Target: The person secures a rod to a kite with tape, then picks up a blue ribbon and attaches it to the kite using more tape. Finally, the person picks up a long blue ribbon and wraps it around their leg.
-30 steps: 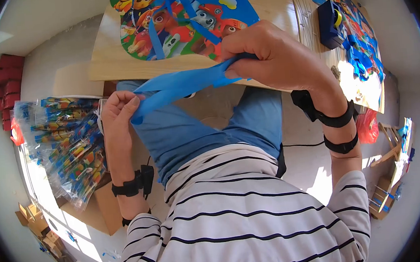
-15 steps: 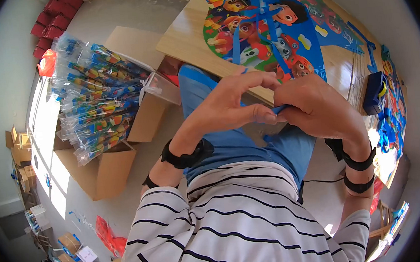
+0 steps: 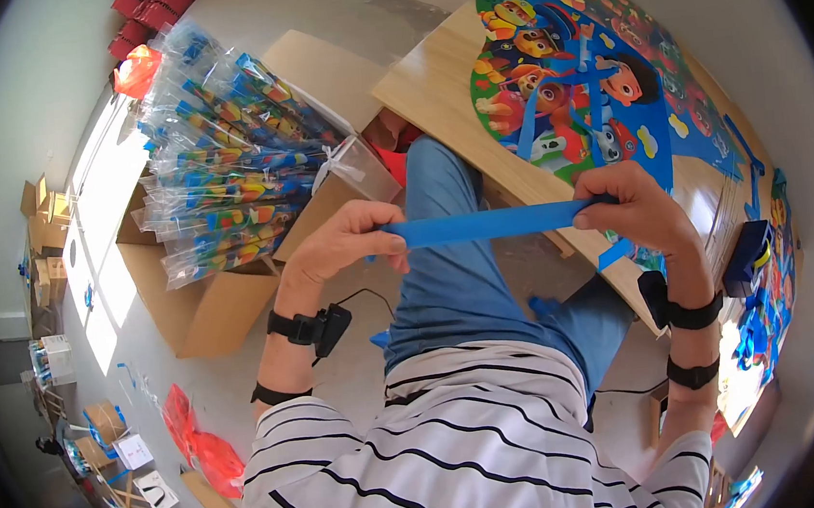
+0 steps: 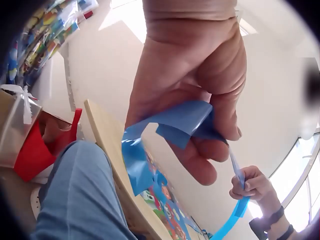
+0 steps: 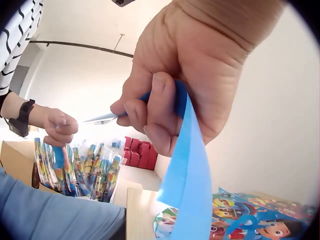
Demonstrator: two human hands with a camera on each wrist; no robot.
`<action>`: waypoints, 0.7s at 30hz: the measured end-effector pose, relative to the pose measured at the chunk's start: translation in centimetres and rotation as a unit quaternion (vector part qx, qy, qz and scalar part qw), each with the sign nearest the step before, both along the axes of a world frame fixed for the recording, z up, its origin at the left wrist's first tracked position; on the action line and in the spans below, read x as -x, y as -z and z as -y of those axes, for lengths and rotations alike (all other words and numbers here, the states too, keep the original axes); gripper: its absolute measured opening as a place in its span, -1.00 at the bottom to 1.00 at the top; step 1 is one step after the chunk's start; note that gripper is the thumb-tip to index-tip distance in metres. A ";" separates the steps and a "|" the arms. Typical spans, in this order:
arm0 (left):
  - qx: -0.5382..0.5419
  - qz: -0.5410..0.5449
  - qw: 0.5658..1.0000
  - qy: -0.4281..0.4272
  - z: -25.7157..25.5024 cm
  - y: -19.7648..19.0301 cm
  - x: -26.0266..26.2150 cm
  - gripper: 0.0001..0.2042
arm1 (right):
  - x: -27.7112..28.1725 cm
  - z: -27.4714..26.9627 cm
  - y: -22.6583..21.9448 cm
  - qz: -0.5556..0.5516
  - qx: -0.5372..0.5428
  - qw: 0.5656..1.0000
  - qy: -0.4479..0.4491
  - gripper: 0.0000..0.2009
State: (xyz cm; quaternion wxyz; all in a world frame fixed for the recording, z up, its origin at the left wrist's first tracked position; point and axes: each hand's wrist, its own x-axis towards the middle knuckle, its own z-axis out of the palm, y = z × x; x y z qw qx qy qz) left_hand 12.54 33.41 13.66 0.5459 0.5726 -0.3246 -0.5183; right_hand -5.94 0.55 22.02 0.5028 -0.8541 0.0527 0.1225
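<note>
A flat blue strip stretches taut between my two hands, above the lap and beside the table edge. My left hand pinches one end of the stretch between thumb and fingers. At the other end, my right hand holds it with curled fingers. In the left wrist view, a loose folded end of the strip loops down past the left fingers. A longer tail of the strip hangs from the right hand in the right wrist view.
On the wooden table lie cartoon-printed sheets with blue strips across them. A dark blue tape dispenser stands at its right side. Left of the legs, an open cardboard box holds several bagged packs. A red bag lies on the floor.
The hands came together around the strip, then moved apart, pulling it from a loose, folded band into a straight one. The head view has turned, shifting the table rightward.
</note>
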 end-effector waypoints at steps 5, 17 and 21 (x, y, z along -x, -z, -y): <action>0.129 -0.147 0.957 -0.214 -5.5 0.4 -3.2 -0.89 | -4.4 -1.0 5.5 -0.030 -0.149 0.986 0.073 -0.74; 0.114 0.050 0.762 -0.636 -7.7 -0.8 -29.0 -0.85 | -1.2 3.8 13.3 -0.048 -0.095 0.967 0.232 -0.66; 0.127 0.085 0.726 -0.670 -5.5 -0.8 -33.9 -0.80 | 0.9 4.2 14.3 -0.072 -0.120 0.959 0.248 -0.72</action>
